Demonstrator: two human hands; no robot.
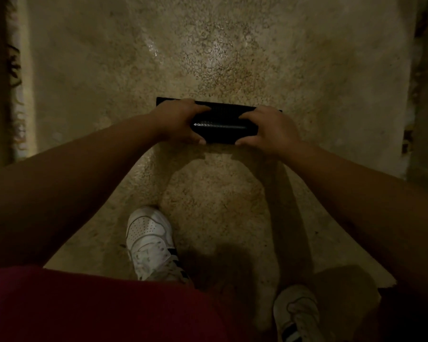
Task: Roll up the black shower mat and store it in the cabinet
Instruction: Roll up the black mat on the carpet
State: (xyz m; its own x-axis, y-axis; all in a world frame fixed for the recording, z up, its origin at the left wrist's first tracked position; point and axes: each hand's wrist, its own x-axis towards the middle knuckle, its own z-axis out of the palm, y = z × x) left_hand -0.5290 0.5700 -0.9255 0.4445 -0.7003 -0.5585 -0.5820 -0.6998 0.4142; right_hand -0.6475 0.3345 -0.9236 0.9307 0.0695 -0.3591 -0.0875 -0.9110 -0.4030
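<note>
A black shower mat (223, 124), almost fully rolled, is gripped at both ends on a speckled beige floor (124, 60).

The roll is laid across the middle of the scene, running left to right, with a narrow flat strip of mat seen along its far edge, lying on the floor. The left hand (181, 122) is closed around the left end, fingers curled over the top and thumb pressed against the near side; the right hand (269, 130) is clamped on the right end in the same manner. A dull highlight is shown along the ribbed top of the roll. Nearer, a white shoe (150, 240) is planted left of centre and a second shoe (297, 314) is seen in shadow at the near right. A dark red garment (89, 304) fills the near left corner. A patterned strip (17, 95) is visible along the far-left edge.
</note>
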